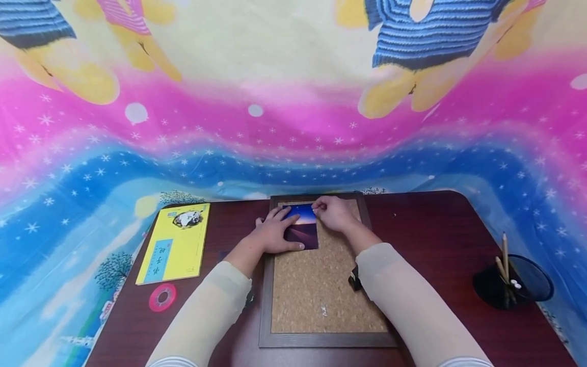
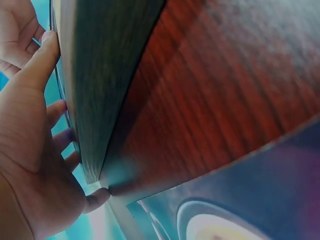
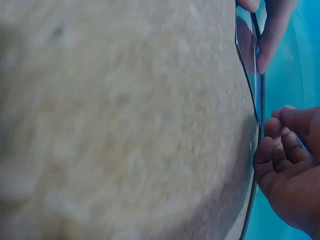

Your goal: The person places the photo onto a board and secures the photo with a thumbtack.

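Photo (image 1: 304,235) lies on the upper left part of the board (image 1: 327,285). Left hand (image 1: 275,233) rests on its left side, fingers spread wide. Right hand (image 1: 337,214) is at the photo's upper right corner, fingers curled, thumb and forefinger pinching a pale item (image 1: 315,210) too small to identify. Yellow book (image 1: 183,250) and pink ring (image 1: 162,297) lie left of the board; cup (image 1: 487,291) stands right.
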`<action>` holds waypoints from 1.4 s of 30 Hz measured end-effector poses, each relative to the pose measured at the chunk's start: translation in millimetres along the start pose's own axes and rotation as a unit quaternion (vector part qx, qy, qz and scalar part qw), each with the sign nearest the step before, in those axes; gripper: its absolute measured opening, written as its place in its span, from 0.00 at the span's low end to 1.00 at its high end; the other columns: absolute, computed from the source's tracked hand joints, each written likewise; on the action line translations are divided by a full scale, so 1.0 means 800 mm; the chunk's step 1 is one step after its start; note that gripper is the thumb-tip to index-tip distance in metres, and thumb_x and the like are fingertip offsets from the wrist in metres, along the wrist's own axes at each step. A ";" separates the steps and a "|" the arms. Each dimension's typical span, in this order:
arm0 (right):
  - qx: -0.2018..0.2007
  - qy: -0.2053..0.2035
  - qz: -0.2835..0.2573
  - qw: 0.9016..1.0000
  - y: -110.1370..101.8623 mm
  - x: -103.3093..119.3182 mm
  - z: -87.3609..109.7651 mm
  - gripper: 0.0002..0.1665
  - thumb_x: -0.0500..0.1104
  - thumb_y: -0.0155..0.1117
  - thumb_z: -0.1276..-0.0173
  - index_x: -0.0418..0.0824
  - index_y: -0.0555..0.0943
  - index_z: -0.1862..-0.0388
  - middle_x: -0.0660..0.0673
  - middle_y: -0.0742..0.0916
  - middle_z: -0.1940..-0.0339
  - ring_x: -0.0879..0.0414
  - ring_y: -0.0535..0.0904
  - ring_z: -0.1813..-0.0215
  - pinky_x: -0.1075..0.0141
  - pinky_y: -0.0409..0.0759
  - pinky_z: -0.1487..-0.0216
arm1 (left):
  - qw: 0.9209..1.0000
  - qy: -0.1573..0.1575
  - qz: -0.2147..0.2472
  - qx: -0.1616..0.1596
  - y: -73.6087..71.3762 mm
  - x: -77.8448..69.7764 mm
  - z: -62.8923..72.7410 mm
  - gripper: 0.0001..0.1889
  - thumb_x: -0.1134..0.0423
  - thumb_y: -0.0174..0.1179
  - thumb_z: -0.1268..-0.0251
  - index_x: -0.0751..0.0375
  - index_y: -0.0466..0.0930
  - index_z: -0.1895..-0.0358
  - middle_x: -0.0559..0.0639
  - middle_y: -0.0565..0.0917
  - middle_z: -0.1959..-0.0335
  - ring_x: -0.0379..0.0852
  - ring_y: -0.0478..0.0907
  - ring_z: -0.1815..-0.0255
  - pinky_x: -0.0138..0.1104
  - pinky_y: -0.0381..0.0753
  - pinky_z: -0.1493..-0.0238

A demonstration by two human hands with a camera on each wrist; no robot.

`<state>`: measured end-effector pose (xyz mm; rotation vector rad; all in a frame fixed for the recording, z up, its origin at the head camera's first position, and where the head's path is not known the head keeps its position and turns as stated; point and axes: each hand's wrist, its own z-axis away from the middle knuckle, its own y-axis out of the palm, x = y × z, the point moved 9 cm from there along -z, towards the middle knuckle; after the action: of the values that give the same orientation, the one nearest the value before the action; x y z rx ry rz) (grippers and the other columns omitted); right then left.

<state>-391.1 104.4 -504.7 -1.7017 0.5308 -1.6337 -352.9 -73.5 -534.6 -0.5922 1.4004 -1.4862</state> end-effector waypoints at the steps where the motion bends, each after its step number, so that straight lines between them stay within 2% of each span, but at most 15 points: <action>1: -0.001 0.000 0.001 1.000 0.002 0.002 -0.002 0.10 0.45 0.62 0.22 0.45 0.87 0.50 0.48 0.87 0.57 0.51 0.82 0.54 0.53 0.80 0.48 | 1.000 -0.002 0.003 0.002 0.000 0.000 0.000 0.53 0.17 0.56 0.45 0.32 0.53 0.16 0.45 0.46 0.13 0.55 0.37 0.14 0.73 0.53 0.30; 7: 0.010 -0.005 -0.012 1.000 0.013 0.010 -0.011 0.10 0.44 0.62 0.21 0.43 0.87 0.50 0.47 0.87 0.58 0.51 0.82 0.55 0.54 0.80 0.48 | 1.000 -0.011 0.013 0.009 0.002 -0.001 0.000 0.53 0.19 0.58 0.45 0.32 0.53 0.16 0.44 0.46 0.13 0.54 0.36 0.14 0.72 0.52 0.30; 15: 0.013 0.005 -0.013 1.000 0.027 0.008 -0.019 0.07 0.44 0.62 0.22 0.47 0.86 0.54 0.49 0.87 0.60 0.53 0.82 0.58 0.57 0.80 0.53 | 1.000 -0.010 0.025 0.009 0.001 -0.005 -0.001 0.53 0.21 0.60 0.44 0.33 0.54 0.16 0.45 0.47 0.13 0.54 0.36 0.14 0.73 0.52 0.30; 23: 0.013 -0.003 0.014 1.000 0.040 0.022 -0.030 0.06 0.44 0.63 0.23 0.48 0.87 0.57 0.50 0.87 0.63 0.54 0.81 0.60 0.58 0.79 0.56 | 1.000 -0.020 0.021 0.007 0.002 0.003 0.001 0.53 0.20 0.60 0.45 0.30 0.54 0.17 0.44 0.46 0.13 0.52 0.36 0.14 0.72 0.53 0.30; 31: 0.011 -0.005 0.041 0.999 0.049 0.030 -0.046 0.06 0.44 0.63 0.23 0.47 0.87 0.56 0.50 0.87 0.64 0.54 0.82 0.60 0.59 0.80 0.56 | 1.000 -0.016 0.022 0.003 0.001 0.001 0.000 0.53 0.19 0.60 0.45 0.30 0.54 0.17 0.43 0.46 0.13 0.52 0.36 0.14 0.72 0.54 0.31; 37: 0.016 -0.002 0.041 0.999 0.051 0.033 -0.052 0.08 0.44 0.64 0.23 0.45 0.88 0.54 0.49 0.88 0.61 0.53 0.84 0.57 0.58 0.82 0.53 | 1.000 -0.018 0.013 0.005 0.005 0.003 -0.003 0.54 0.18 0.59 0.46 0.30 0.53 0.17 0.42 0.46 0.13 0.51 0.36 0.14 0.71 0.54 0.31; 42: 0.028 0.007 0.041 0.999 0.052 0.037 -0.054 0.10 0.44 0.62 0.23 0.44 0.89 0.51 0.48 0.90 0.57 0.52 0.84 0.54 0.57 0.83 0.51 | 1.000 -0.018 0.010 0.007 0.001 0.002 -0.001 0.54 0.19 0.59 0.45 0.31 0.52 0.16 0.43 0.46 0.13 0.51 0.36 0.13 0.72 0.54 0.31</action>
<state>-422.9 47.0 -516.8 -1.6089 0.5487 -1.5888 -353.7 -74.7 -536.1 -0.5916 1.3640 -1.4609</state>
